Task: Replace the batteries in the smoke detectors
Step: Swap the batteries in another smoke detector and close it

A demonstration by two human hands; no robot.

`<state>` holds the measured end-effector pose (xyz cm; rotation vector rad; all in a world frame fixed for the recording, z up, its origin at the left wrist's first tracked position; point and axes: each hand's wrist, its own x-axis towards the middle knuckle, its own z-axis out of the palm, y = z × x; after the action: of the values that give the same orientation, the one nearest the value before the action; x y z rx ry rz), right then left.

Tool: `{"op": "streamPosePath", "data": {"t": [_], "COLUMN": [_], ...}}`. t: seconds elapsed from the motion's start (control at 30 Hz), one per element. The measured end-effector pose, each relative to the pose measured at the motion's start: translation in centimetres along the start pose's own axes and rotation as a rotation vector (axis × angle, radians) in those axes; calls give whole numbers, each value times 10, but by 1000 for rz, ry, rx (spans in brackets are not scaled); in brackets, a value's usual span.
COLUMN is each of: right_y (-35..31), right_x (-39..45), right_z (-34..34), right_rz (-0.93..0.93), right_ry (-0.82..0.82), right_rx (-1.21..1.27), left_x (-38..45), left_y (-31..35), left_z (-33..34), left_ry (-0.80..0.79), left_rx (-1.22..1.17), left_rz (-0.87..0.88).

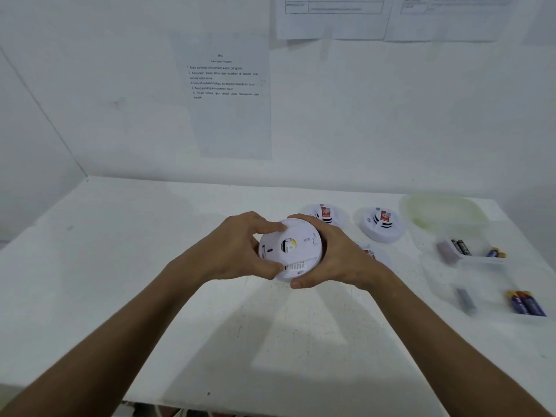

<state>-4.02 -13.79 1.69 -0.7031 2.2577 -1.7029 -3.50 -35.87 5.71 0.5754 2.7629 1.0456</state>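
Smoke detector [291, 249] held above the white table [150, 266], roughly mid-table, back face turned up toward me. A round opening near the centre of that face shows something yellow and black inside; I cannot tell whether it is a battery or a label. A printed strip runs along the lower edge.

My left hand [237, 248] grips the left rim, thumb on the lower edge by the printed strip, fingers curled over the top. My right hand [331, 254] wraps the right rim, thumb underneath at the front. Both are closed on the unit.

Judgement: step in hand is opening or closing the back cover by a twist. To do it well I would keep 1 hand as anchor on the body and turn only with the other, flat, no prying at the edge. Keep the unit low over the table so a dropped cover lands close.

Behind my right hand: 2 more detectors [382, 225] on the table, sensor side up, and a 3rd mostly hidden by my wrist. Further right, clear trays [481, 260] holding batteries [526, 302] in separate compartments; old versus new not distinguishable. Instruction sheet [225, 94] on the wall.
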Motion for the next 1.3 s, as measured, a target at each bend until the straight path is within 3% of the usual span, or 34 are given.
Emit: {"op": "streamPosePath", "data": {"t": [0.3,0.5,0.67,0.73,0.83,0.97,1.1,1.3], "right_y": [-12,-10,-3,-2,0,2,0,6], "right_x": [-5,-5,-9,-9,-6,0,4,10], "right_z": [-6,-7,-11,-10,-5,-3,-1,2], "right_rz": [18,45,70,86,106,117,37,36], "right_ry": [-96,-119,-37,-8,13,41,-37,32], "right_rx": [5,56,103,92,-18,-357,-521,-251], "left_x": [2,4,-3,-4,-5,-4,-5,-2], "left_y": [-8,-6,-16,-19,-19,-26,-21,-19], "left_z": [-5,-6,-2,3,9,6,4,7], "left_ry": [-36,-52,-94,-139,-126,-81,-41,55], "left_rx": [22,-37,-408,-436,-516,-553,-608,-670], "left_rz": [145,144,-37,-59,-26,-33,5,5]}}
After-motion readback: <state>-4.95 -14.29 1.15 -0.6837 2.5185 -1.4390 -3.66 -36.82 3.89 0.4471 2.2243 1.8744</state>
